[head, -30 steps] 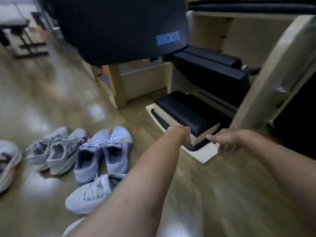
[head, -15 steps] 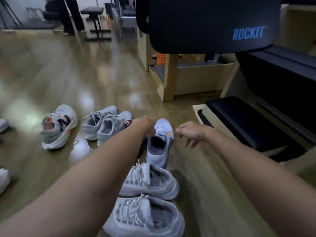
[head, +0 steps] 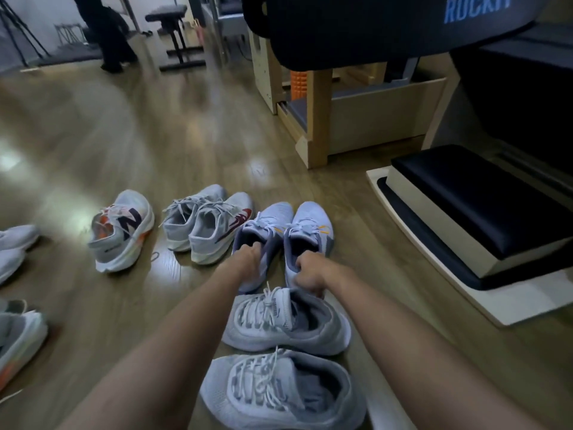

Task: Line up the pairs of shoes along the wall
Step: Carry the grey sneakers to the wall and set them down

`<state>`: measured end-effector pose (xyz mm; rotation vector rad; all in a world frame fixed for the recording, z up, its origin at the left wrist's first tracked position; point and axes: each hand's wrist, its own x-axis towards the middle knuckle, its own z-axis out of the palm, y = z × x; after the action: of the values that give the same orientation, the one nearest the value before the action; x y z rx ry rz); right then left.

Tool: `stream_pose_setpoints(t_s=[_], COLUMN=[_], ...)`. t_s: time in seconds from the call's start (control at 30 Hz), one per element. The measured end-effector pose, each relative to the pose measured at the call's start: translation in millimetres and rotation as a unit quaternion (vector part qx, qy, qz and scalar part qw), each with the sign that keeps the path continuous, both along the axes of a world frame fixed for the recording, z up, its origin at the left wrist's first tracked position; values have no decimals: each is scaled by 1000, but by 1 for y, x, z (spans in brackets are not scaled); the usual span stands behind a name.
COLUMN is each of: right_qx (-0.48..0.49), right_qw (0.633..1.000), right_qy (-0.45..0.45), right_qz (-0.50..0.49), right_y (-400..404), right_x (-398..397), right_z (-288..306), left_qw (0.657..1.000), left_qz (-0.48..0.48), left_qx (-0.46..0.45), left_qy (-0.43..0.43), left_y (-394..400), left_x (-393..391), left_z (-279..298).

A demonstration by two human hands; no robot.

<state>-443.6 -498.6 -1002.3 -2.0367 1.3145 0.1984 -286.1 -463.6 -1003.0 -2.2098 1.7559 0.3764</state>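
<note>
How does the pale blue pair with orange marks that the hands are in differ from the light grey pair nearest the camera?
The pale blue pair with orange marks points away from the camera, shoes side by side; the light grey mesh pair lies crosswise, toes left, one behind the other. Left hand and right hand grip the blue pair; the grey pair is untouched. Both are laced sneakers.

you are looking at a gym or pilates-style studio. a big black padded panel (head: pixel 356 29) lettered "rockit" is hanging at the far right over a pale wooden frame (head: pixel 319 119), with an orange foam roller (head: pixel 297 85) showing behind it. a black cushioned box (head: pixel 483 200) is sitting on the right, and a black bench (head: pixel 173 32) is standing far left. sneakers are lying about the glossy wood-look floor (head: pixel 124 135), among them a grey pair (head: pixel 210 221).
</note>
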Motion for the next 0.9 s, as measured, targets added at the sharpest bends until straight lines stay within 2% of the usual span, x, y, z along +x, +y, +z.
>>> stream_pose_setpoints(t_s=[0.13, 0.3, 0.4, 0.57, 0.73, 0.83, 0.9], right_qx=[24, -64, -141, -173, -175, -143, -119], right_qw=[999, 995, 989, 983, 978, 979, 978], right_qy=[-5, 77, 32, 5, 20, 53, 55], right_qz=[-29, -4, -40, -52, -113, -132, -164], right_y=[-12, -26, -33, -29, -13, -3, 9], right_x=[-12, -39, -59, -93, -159, -208, -244], right_z=[6, 29, 46, 66, 79, 96, 107], left_qw=[999, 998, 990, 968, 957, 931, 922], left_qz=[-18, -40, -97, -172, -271, -357, -385], left_qx=[-25, -47, -100, -170, -82, -2, 28], left_qy=[8, 10, -3, 71, 70, 75, 45], left_y=[-12, -34, -42, -48, -50, -51, -52], left_x=[-11, -34, -58, -114, -187, -238, -278], left_z=[28, 61, 71, 75, 100, 126, 145])
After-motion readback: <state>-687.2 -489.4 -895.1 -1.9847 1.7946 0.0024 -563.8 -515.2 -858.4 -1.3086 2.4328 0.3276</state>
